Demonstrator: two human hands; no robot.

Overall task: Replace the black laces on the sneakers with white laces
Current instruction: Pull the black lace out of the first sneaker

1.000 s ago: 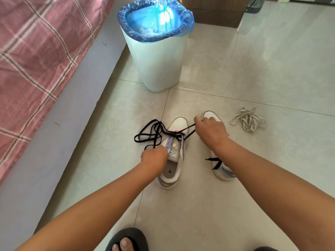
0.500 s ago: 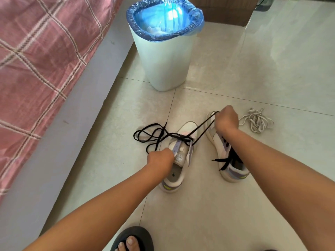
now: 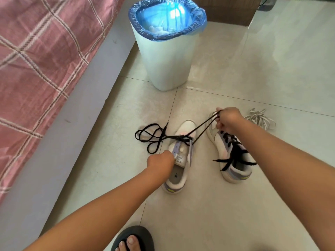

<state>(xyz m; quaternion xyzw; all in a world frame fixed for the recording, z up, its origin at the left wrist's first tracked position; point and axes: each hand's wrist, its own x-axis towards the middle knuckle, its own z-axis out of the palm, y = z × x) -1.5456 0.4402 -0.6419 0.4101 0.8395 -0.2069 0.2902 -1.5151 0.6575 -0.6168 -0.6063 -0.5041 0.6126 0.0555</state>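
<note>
The two sneakers are standing side by side on the tiled floor (image 3: 244,205), toes pointing away from the person. The left hand (image 3: 160,161) is gripping the near sneaker (image 3: 178,171) at its tongue and eyelet edge, fingers curled around it. The right hand (image 3: 227,117) is pinching a loop of the black lace (image 3: 202,128), which is running taut from the lower eyelets of this shoe up to the fingers. The loose part of the same lace is lying in coils on the floor at the left of the shoe. The other sneaker (image 3: 231,156) is just beside on the right, with its own black lace (image 3: 235,154) threaded but untied. The white laces (image 3: 261,120) are lying in a bundle on the floor, behind the right forearm.

A bed with a pink checked cover (image 3: 45,60) is closing the left side; its grey edge is running diagonally near the coils. The floor on the right is lying open. A white bin (image 3: 165,66) with a blue bag is standing beyond the shoes, holding some crumpled pale waste. A sandalled foot (image 3: 133,240) is showing at the bottom edge.
</note>
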